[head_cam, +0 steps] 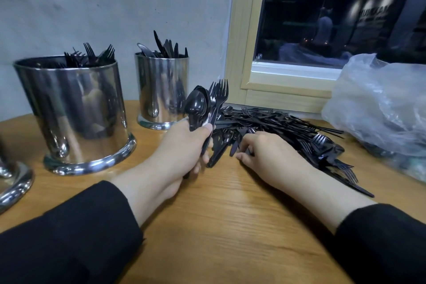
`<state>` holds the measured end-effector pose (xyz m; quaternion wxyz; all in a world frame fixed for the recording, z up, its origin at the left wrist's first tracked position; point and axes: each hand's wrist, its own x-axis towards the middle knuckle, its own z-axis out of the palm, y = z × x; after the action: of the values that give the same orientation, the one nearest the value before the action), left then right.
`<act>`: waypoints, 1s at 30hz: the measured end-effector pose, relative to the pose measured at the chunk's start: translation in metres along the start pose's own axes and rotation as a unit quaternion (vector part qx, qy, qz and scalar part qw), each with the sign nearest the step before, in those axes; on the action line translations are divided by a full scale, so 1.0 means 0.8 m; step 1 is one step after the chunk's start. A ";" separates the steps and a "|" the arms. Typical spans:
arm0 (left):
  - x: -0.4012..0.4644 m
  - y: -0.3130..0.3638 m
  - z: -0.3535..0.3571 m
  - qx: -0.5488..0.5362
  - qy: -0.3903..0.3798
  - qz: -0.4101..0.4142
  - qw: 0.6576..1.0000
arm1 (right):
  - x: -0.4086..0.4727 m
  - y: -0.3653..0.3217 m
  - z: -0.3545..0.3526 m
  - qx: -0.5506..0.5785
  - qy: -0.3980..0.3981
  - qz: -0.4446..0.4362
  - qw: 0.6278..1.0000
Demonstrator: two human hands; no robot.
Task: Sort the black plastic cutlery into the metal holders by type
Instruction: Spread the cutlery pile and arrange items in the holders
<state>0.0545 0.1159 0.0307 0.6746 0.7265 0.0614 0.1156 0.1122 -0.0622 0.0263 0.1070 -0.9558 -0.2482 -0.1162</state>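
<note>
Wood-grained tabletop (219,226) fills the lower frame, with two black sleeves coming in from the bottom corners. At centre the left hand (182,147) grips a small bundle (205,108) of spoons and forks by the handles, bowls and tines pointing up. Just right of it the right hand (269,154) rests with curled fingers on the near edge of the loose pile (288,131); it seems to be pinching at a piece, but whether it actually holds one I cannot tell.

That pile — knives, forks and spoons tangled together — spreads from the centre toward the right, ending near a crumpled clear plastic bag (378,108) at the right edge.

These pieces look light, thin and slightly flexible, smooth enough to slide over each other. I would take each by the handle, not the tines, which probably snag on neighbours and could snap if forced.

Further back on the left stands the large metal holder (76,117), showing fork tines above its rim. Behind it, toward the middle, the smaller holder (163,90) carries knives, with what looks like a spoon among them. A third holder's base (13,182) shows at the left edge. Beyond are a grey wall and a dark window (334,11) in the upper right.
</note>
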 end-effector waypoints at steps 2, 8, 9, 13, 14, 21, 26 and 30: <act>-0.001 0.001 0.001 -0.008 0.002 0.000 1.000 | -0.001 0.000 -0.003 0.007 0.010 0.008 1.000; -0.001 -0.001 0.000 -0.037 0.026 0.000 0.999 | -0.002 0.001 -0.012 0.039 0.042 0.047 0.997; 0.000 -0.002 0.000 -0.041 0.032 -0.001 0.999 | -0.001 0.003 -0.012 0.051 0.063 0.053 0.995; 0.000 -0.001 -0.001 -0.039 0.052 -0.001 0.998 | -0.004 0.004 -0.014 0.193 0.196 0.068 0.959; -0.001 0.000 -0.001 -0.037 0.055 0.001 0.998 | -0.006 0.001 -0.014 0.247 0.229 0.078 0.938; -0.005 0.003 0.008 -0.021 0.058 0.035 0.997 | -0.019 -0.049 -0.003 0.476 0.205 0.081 0.851; -0.011 0.003 0.016 0.020 0.034 0.055 0.998 | -0.024 -0.062 0.006 0.492 0.166 0.074 0.852; -0.014 0.002 0.018 -0.001 0.021 0.054 0.998 | -0.027 -0.064 0.003 0.492 0.185 0.082 0.846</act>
<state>0.0473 0.0992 0.0307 0.6666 0.7256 0.0357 0.1669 0.0689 -0.0275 0.0254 0.6167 -0.7551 -0.1691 -0.1443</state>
